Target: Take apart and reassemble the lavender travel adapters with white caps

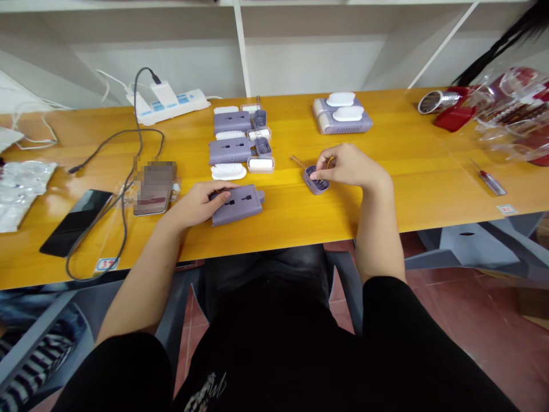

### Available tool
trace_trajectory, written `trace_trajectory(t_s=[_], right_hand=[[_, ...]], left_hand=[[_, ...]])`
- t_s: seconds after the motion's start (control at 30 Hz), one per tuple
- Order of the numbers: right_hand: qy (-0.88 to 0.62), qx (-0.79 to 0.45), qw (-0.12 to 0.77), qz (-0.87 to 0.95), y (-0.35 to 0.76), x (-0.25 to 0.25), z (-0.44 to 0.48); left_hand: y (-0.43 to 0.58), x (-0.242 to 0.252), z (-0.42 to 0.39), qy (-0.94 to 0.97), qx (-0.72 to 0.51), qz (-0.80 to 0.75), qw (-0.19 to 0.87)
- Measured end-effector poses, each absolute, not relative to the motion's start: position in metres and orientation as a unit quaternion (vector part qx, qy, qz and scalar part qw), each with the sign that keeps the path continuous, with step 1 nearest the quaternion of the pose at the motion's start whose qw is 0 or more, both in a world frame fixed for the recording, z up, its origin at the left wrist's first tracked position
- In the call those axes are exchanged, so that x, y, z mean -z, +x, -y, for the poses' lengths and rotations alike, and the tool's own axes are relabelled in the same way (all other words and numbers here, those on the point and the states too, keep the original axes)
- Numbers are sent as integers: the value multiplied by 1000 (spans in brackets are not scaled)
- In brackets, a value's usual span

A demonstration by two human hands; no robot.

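Note:
My left hand (pixel 198 205) rests on a flat purple housing (pixel 240 204) lying near the front of the yellow table (pixel 300 214), with the fingers curled over its left end. My right hand (pixel 349 166) pinches a small purple oval part (pixel 316 182) against the tabletop. A thin brown-handled tool (pixel 297 162) lies just left of that part. Behind the housing sit two more purple housings (pixel 231 150) with white caps (pixel 229 171) and small white and purple pieces (pixel 261 165) beside them.
Two assembled purple units with white tops (pixel 342 114) stand at the back. A white power strip (pixel 171 105) and cables lie at the back left, a black phone (pixel 76 221) and a second phone (pixel 154 187) at left. Red objects in clear bags (pixel 510 114) and a small screwdriver (pixel 491 182) lie at right.

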State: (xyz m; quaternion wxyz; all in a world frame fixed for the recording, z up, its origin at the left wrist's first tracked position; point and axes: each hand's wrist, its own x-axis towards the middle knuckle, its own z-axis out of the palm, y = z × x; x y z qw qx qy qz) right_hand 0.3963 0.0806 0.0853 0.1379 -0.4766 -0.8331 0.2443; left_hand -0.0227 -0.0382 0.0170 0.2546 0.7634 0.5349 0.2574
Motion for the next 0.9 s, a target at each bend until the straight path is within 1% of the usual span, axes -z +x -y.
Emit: trace_trajectory(t_s=[0.13,0.27,0.43,0.57,0.63,0.8,0.9], right_hand=[[-479,-261,130,828,400,-79,-83],[-499,-250,137,819,400,-72,-85],[-520,-285,86,801,389,-67,-82],[-499,-262,80,822,379,-69,-76],[-493,-252,86,829,374,-73,-72],[-417,-263,148,857,349,-74,-55],[-377,-278,154,870,321,-67,-43]], left_hand=[[-23,-17,38,763,-256,-534,258],[-22,-18,39,762,-258,-536,258],[-23,-19,40,767,-263,-531,244],[-25,-21,41,767,-265,-535,235],[-25,-23,42,763,-268,-540,235],[-26,-26,42,762,-287,-535,225],[-29,-26,41,759,-306,-535,211]])
